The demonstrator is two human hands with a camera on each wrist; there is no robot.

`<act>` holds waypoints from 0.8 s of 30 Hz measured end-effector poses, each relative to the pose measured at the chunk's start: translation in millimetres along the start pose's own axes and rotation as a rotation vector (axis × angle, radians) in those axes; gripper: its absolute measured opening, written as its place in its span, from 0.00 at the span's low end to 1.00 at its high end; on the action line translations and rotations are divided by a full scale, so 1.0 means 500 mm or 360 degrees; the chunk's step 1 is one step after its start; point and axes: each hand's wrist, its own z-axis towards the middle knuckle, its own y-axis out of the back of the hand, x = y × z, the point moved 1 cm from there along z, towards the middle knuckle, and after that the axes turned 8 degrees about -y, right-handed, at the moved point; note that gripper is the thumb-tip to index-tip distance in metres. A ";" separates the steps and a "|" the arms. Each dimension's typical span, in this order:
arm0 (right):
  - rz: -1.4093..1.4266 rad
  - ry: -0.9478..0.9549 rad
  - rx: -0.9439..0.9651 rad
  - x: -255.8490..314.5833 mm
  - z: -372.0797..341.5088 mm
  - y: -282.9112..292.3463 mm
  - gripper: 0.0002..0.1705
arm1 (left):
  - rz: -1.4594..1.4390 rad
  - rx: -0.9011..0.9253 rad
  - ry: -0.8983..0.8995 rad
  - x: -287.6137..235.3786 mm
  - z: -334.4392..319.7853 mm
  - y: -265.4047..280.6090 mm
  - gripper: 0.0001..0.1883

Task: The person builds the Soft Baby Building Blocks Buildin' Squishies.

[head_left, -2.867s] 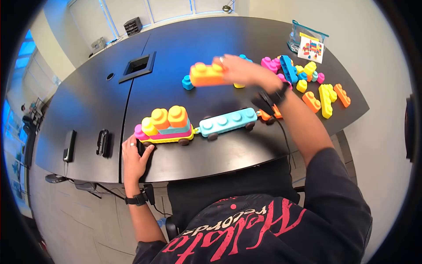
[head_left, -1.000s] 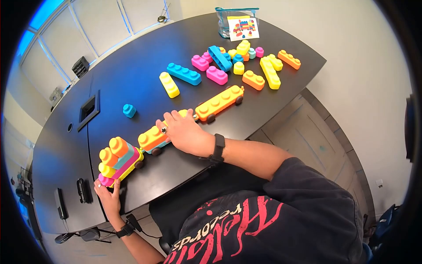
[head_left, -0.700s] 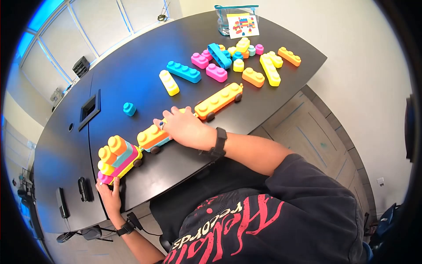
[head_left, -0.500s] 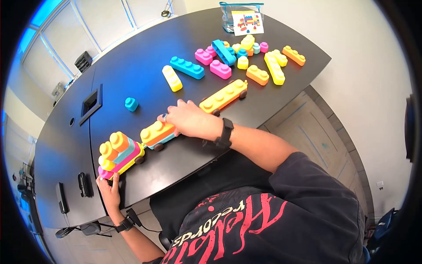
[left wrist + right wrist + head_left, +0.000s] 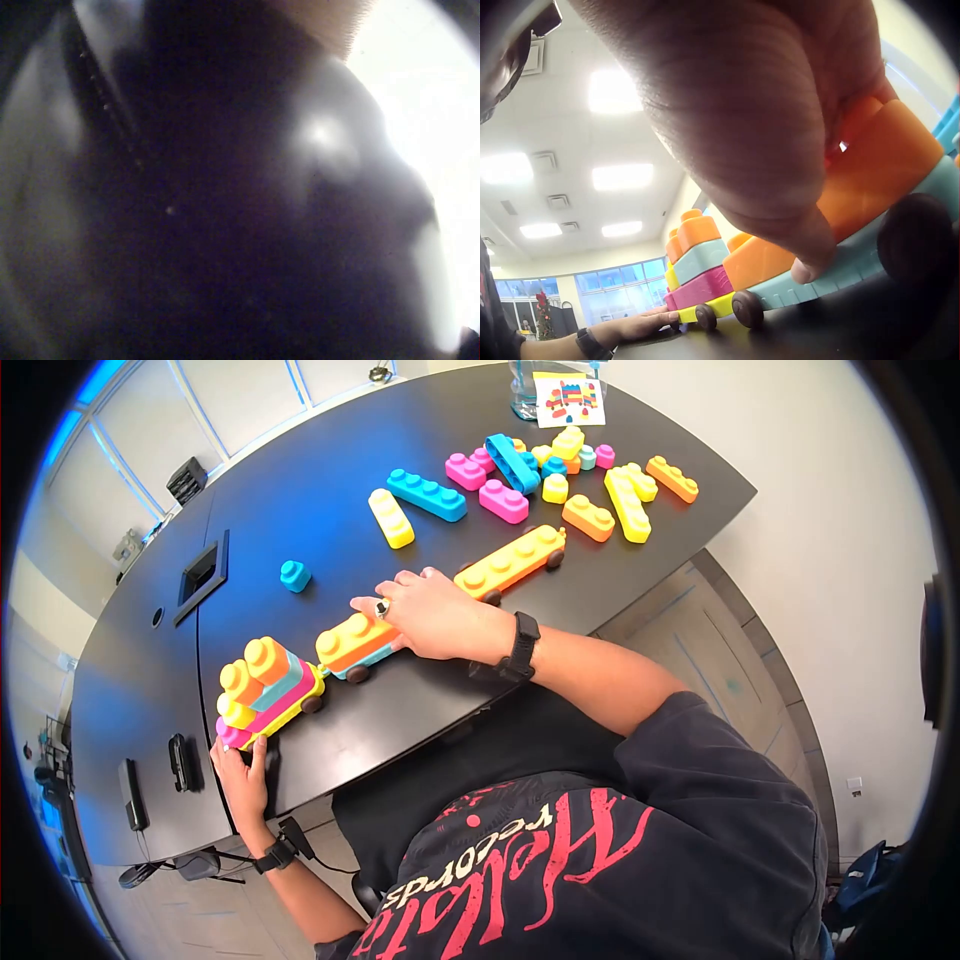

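Note:
A toy train of building blocks stands on the dark table (image 5: pixel 400 735). At its front end, my left hand (image 5: pixel 243 778) holds the engine (image 5: pixel 285 700), a yellow wheeled base stacked with pink, light-blue, yellow and orange blocks. Behind the engine, a long orange block (image 5: pixel 350 643) sits on the light-blue wagon (image 5: pixel 859 251). My right hand (image 5: pixel 440 618) grips this block and wagon from above, its thumb (image 5: pixel 814 251) against the near side, and hides their rear part. An orange wagon (image 5: pixel 510 563) trails beyond the right hand. The left wrist view is mostly dark and blurred.
Loose blocks lie towards the back: a blue single block (image 5: pixel 295 575), a pale yellow block (image 5: pixel 391 518), a long blue block (image 5: pixel 427 496) and a mixed pile with pink blocks (image 5: pixel 503 502). A picture card (image 5: pixel 571 402) leans on a clear bag. Black devices (image 5: pixel 184 762) lie at left.
My right hand carried the orange block above the table; it now rests on the light-blue wagon under that hand. The left hand stays at the engine. The head view has turned.

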 end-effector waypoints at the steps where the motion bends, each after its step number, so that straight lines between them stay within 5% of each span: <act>1: 0.0000 -0.0016 0.0040 0.000 0.002 0.003 0.40 | -0.0001 0.0011 0.0017 0.001 0.001 -0.002 0.23; 6: 0.0051 -0.0031 0.0294 0.008 0.015 0.053 0.48 | 0.0041 -0.0041 -0.0009 0.009 -0.006 -0.006 0.24; 9: 0.0493 -0.0200 0.0921 -0.010 0.061 0.104 0.49 | 0.0077 -0.0080 -0.0014 -0.006 -0.004 -0.001 0.22; 16: 0.0190 -0.0221 0.0624 0.001 0.238 0.166 0.36 | 0.0014 -0.0123 -0.0054 -0.007 -0.001 0.002 0.24; 20: 0.0097 0.0115 0.0787 0.014 0.375 0.071 0.35 | 0.0052 -0.0154 -0.0105 -0.010 -0.004 0.004 0.25; 24: 0.0158 0.0453 0.0266 0.001 0.484 -0.126 0.30 | 0.0049 -0.0119 -0.0097 0.007 -0.007 -0.006 0.24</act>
